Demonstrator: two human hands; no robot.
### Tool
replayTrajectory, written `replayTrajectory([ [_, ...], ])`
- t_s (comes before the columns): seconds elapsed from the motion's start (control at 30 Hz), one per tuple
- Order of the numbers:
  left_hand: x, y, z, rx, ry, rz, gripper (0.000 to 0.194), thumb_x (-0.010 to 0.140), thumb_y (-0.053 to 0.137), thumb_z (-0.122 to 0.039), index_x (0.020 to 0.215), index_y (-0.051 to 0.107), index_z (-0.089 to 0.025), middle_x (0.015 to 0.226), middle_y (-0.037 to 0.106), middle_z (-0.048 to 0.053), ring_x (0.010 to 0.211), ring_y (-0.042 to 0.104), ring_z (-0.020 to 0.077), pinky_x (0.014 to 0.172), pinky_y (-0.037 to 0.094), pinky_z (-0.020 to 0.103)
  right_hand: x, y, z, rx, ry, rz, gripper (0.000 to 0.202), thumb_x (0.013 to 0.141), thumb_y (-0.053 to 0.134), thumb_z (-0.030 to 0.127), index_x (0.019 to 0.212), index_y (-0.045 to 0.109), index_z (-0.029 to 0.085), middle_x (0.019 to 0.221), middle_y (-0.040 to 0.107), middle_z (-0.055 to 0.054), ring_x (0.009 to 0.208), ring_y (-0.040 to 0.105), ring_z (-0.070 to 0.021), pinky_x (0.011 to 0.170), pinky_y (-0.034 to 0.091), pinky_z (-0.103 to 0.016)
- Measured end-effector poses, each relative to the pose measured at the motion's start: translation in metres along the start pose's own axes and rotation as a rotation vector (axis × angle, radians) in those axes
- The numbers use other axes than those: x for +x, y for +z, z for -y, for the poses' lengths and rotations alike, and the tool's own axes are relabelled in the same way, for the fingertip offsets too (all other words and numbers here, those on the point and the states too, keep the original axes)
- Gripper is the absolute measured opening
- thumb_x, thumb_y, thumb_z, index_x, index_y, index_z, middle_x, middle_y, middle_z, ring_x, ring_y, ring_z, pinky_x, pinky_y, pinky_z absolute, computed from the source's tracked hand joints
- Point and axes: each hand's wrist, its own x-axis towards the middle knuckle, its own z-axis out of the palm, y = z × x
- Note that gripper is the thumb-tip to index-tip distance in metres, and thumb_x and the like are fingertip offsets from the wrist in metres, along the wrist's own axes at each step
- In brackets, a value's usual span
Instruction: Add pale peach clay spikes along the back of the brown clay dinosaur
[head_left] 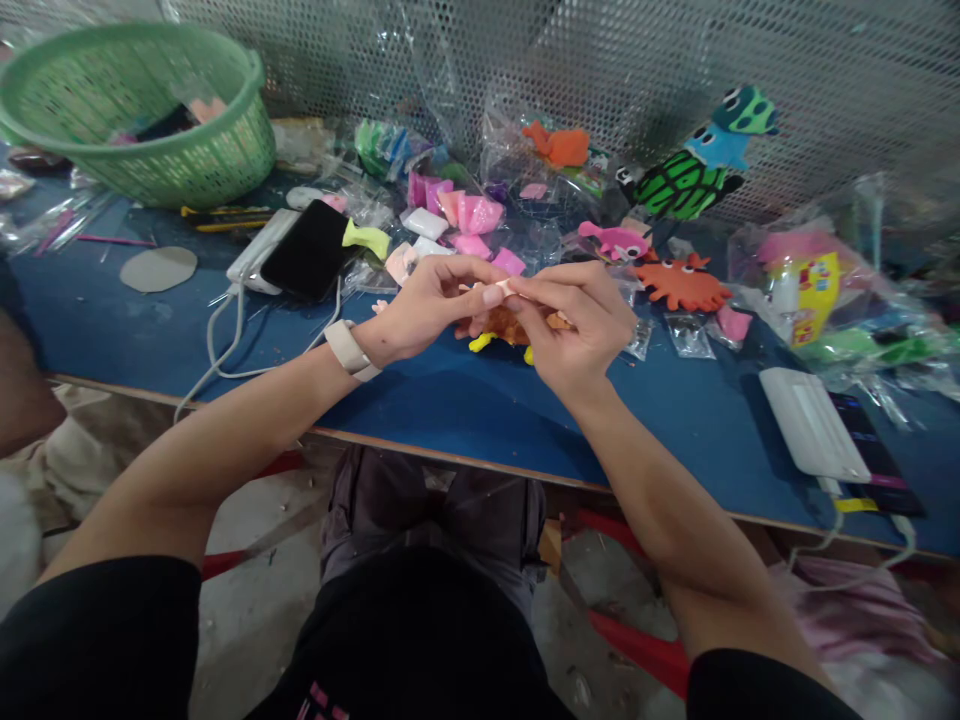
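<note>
My left hand (439, 300) and my right hand (574, 320) meet over the blue table, fingertips pinched together. Between them is a small piece of pale pink modelling clay (504, 287), mostly covered by the fingers. Just below and behind the hands lies a brown clay figure (506, 325) with yellow parts, partly hidden. An orange clay crab (684, 282) with white eyes rests right of my right hand, beside a pink clay fish (615, 241). Beyond my left hand are several pink and white clay packets (480, 215) and a yellow-green clay piece (366, 238).
A green basket (142, 170) stands at the back left. A phone (311, 250) lies on a white power bank with a cable, and another power bank (814, 425) sits at right. A clay turtle (686, 185) leans near the perforated metal panel (600, 60). Another person's arm (22, 375) shows at left.
</note>
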Motion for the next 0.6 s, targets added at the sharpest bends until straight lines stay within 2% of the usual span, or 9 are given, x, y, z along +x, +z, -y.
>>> replayTrajectory([
  [0.17,0.0012,0.0004,0.0012,-0.004,0.001,-0.018,0.047,0.076,0.106,-0.062,0.092,0.085,-0.023,0.059,0.063,-0.004,0.051,0.06,0.0085,0.044,0.042,0.02,-0.0044,-0.0006,-0.0018,-0.035,0.078,0.045,0.02,0.108,0.08,0.04,0.127,0.087,0.043,0.102,0.082,0.001,0.09,0.079,-0.0199,0.08,0.071,-0.04],
  [0.43,0.0003,-0.0009,0.0024,0.013,-0.003,-0.011,0.051,0.08,0.101,-0.069,0.092,0.085,-0.022,0.062,0.067,-0.002,0.051,0.062,0.0093,0.043,0.042,0.02,-0.0065,-0.0006,-0.0023,-0.078,0.113,0.033,0.014,0.108,0.08,0.05,0.116,0.091,0.046,0.095,0.08,0.001,0.08,0.076,-0.0177,0.076,0.072,-0.039],
  [0.5,0.001,-0.002,0.0033,0.016,0.013,-0.012,0.051,0.079,0.102,-0.068,0.091,0.086,-0.022,0.062,0.068,-0.002,0.051,0.063,0.0086,0.044,0.042,0.02,-0.0062,0.0,-0.0021,-0.055,0.087,0.028,0.016,0.109,0.079,0.046,0.12,0.09,0.047,0.097,0.081,0.002,0.08,0.077,-0.0165,0.074,0.072,-0.036],
  [0.6,0.0014,-0.0024,0.003,0.023,0.032,-0.014,0.049,0.079,0.104,-0.066,0.091,0.086,-0.022,0.062,0.068,-0.003,0.05,0.063,0.0075,0.044,0.041,0.019,-0.0059,0.0008,-0.0033,0.029,0.016,0.017,0.03,0.109,0.08,0.033,0.133,0.086,0.05,0.101,0.083,0.004,0.082,0.077,-0.0146,0.071,0.07,-0.032],
])
